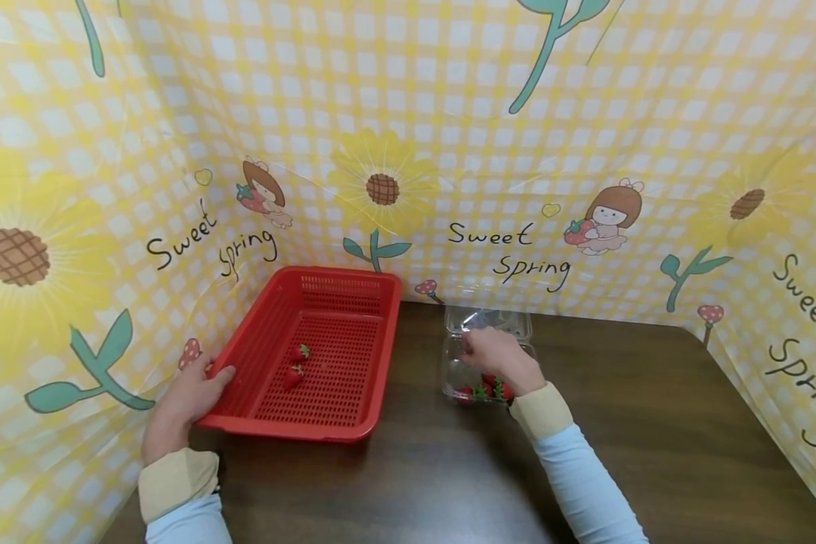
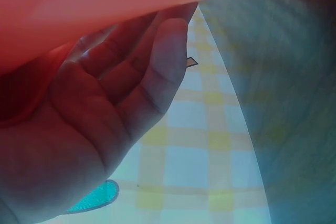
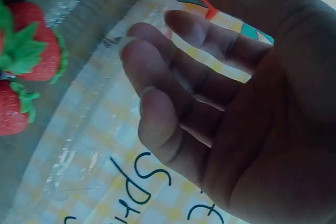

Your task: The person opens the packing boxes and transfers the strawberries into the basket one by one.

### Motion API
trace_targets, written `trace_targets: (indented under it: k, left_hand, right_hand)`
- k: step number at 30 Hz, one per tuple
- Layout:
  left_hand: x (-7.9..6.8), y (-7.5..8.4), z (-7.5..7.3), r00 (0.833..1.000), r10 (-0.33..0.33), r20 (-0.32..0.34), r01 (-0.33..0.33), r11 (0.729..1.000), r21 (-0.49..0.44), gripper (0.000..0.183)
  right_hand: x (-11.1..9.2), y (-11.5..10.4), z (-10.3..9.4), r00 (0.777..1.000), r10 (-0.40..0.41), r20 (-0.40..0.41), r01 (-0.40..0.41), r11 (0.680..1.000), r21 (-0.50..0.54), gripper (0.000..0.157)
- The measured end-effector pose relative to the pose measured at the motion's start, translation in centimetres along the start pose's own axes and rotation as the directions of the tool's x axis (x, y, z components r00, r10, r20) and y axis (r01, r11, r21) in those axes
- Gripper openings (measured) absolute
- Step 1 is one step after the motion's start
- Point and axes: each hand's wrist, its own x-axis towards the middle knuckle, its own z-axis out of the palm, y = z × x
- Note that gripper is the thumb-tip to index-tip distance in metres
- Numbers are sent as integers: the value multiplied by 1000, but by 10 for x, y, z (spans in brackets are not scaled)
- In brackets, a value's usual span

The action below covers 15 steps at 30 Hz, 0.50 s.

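Note:
My left hand (image 1: 189,393) grips the left rim of a red plastic basket (image 1: 374,378), with its thumb over the rim. The left wrist view shows its fingers (image 2: 168,56) curled beneath the red edge. Two strawberries (image 1: 292,376) lie on the basket's slotted floor. To the right, my right hand (image 1: 499,355) hovers over a clear plastic clamshell box (image 1: 452,363) whose lid stands raised at the back. Several strawberries with green leaves (image 3: 39,40) sit in the box's near part. The right hand's fingers (image 3: 157,114) are loosely bent, with nothing between them and the thumb.
A dark brown wooden table (image 1: 421,483) carries the basket and box. Yellow checked cloth (image 1: 408,91) printed with flowers and lettering hangs close behind them and along both sides. The box stands near the table's back edge.

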Motion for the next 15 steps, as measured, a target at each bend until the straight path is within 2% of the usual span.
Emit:
trace_targets:
  k: [11,15]
  left_hand:
    - [-1,2,0,1000,-1,6,1,1000,-7,67]
    - [-2,2,0,1000,9,5,-9,1000,-6,65]
  right_hand:
    - [-16,6,15,996,61,66,-61,998,-13,27]
    - [-20,8,15,993,-5,121,1,999,32,20]
